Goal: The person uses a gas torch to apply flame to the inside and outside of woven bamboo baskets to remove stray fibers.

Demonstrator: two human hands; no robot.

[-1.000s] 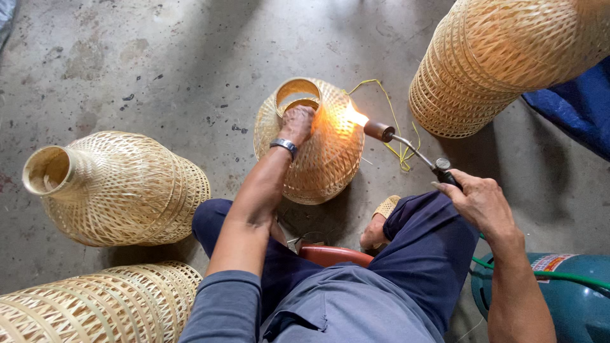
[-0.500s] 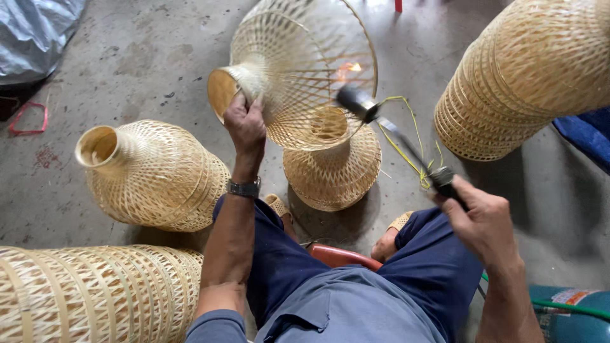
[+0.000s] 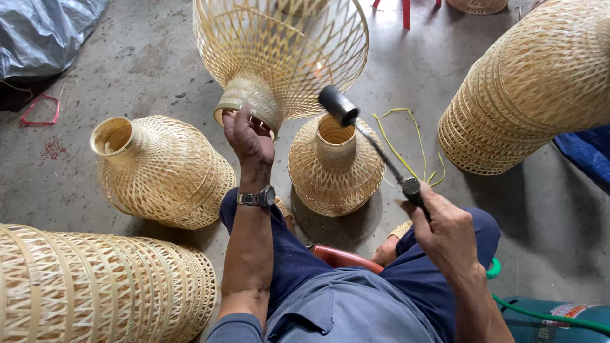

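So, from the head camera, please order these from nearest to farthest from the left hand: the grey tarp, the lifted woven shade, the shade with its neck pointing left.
From the left hand:
1. Lifted woven shade, held at its neck, above.
2. Shade with neck pointing left, on the floor, left.
3. Grey tarp, top-left corner.

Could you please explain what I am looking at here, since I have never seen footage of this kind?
The single view comes from a camera on a person's head, looking down at their own lap and hands. The left hand lifts a woven bamboo lampshade by its narrow neck. The right hand grips a gas torch, its black nozzle pointing at that shade. On the concrete floor a second shade stands between the knees, a third lies on its side to the left, and stacks of shades sit at the edges. A gas cylinder shows at lower right.
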